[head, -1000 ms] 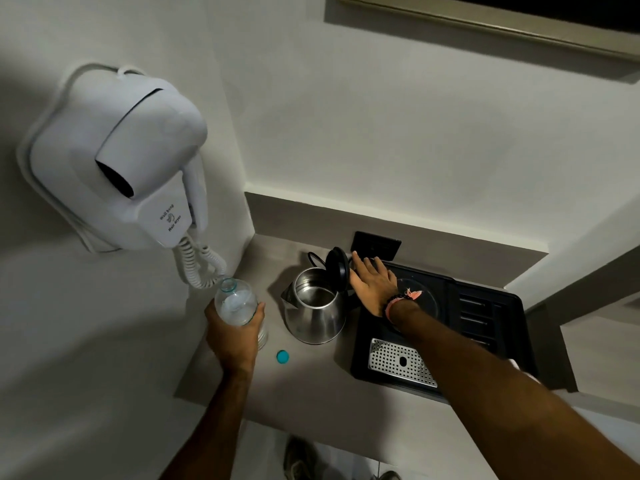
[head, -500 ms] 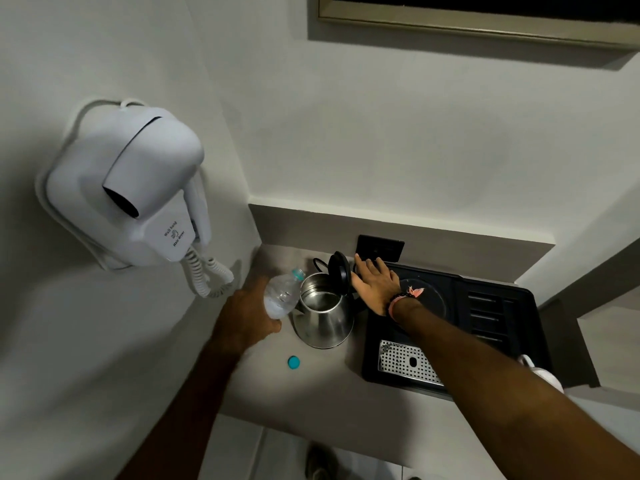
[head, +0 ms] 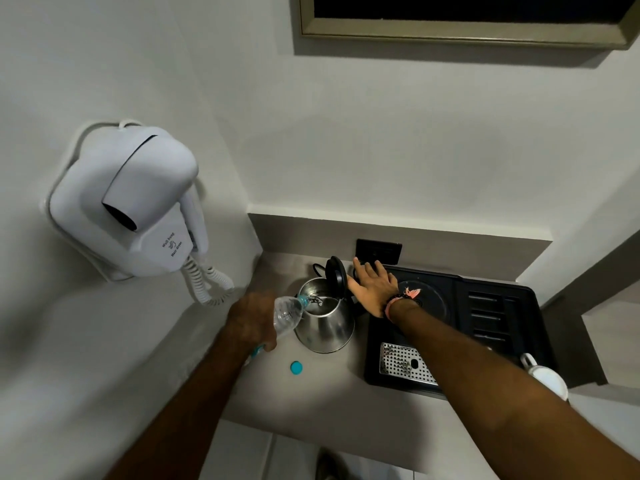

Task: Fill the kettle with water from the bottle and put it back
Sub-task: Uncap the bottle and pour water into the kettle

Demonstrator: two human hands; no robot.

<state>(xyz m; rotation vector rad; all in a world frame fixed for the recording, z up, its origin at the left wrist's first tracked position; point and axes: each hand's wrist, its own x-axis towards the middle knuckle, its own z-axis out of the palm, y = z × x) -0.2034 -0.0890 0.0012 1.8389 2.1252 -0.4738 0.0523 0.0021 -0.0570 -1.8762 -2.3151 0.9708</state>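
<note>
A steel kettle point(head: 325, 327) stands on the grey counter point(head: 322, 403) with its black lid point(head: 336, 277) hinged upright. My left hand point(head: 251, 322) grips a clear water bottle point(head: 287, 315), tipped to the right with its neck over the kettle's rim; a thin stream of water runs into the kettle. My right hand point(head: 374, 289) lies flat with fingers spread, just right of the lid, over the black tray point(head: 498, 327). The bottle's blue cap point(head: 296, 367) lies on the counter in front of the kettle.
A white wall hair dryer point(head: 131, 206) with a coiled cord hangs at the left. The tray holds a round kettle base point(head: 427, 301) and a perforated metal drip plate point(head: 405, 363). A white cup point(head: 547, 377) sits at the tray's right front. A black socket point(head: 379, 251) is on the back wall.
My left hand lifted the upright bottle from the counter, carried it right and tipped it over the kettle; water now pours. My right hand has stayed by the lid.
</note>
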